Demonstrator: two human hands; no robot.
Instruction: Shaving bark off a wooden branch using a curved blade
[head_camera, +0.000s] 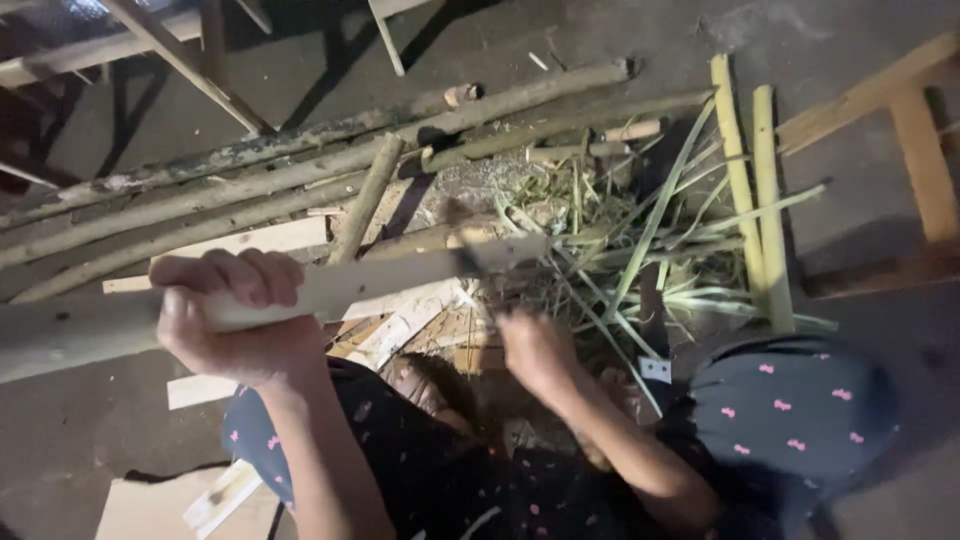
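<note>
A bamboo pole (330, 290), lying left to right, is clasped by the closed left hand (235, 320); the blurred right hand (535, 350), its grip unclear, is nearer the pole's right end.

dark trousers (790, 420) with pink spots

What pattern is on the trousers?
Dark trousers with small pink marks, clearest in the head view.
</note>
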